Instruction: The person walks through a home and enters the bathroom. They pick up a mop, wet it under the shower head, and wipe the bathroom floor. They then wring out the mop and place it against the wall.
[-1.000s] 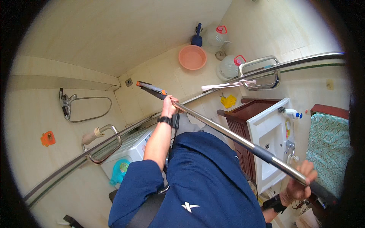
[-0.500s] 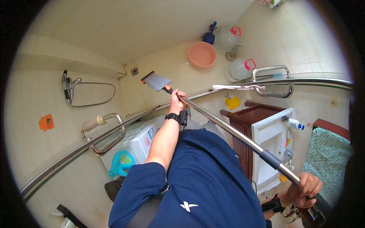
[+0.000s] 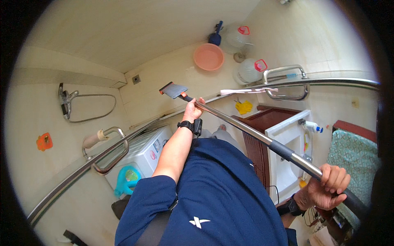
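A flat mop point(image 3: 177, 90) with a grey pad and orange ends slants across the view on a long metal pole with dark grip sections. My left hand point(image 3: 193, 109) is closed round the pole just behind the mop head. At the lower right, my right hand point(image 3: 327, 187) wraps the pole near its dark handle end, over the side of the white sink point(image 3: 279, 180). The mop head hangs over the tiled floor of the shower area. Beyond it sits a pink basin point(image 3: 208, 57).
Shower-door rails with metal handles point(image 3: 286, 83) cross the view. Clear jugs point(image 3: 246, 71) and a dark blue brush holder point(image 3: 215, 37) stand near the far wall. On the left are a white washing machine point(image 3: 141, 152) and a teal bottle point(image 3: 127, 180). A yellow cloth point(image 3: 243, 107) lies near the cabinet.
The view has shifted slightly, so the room's things sit further left. My right hand has risen a little with its end of the pole; both hands keep hold of the mop.
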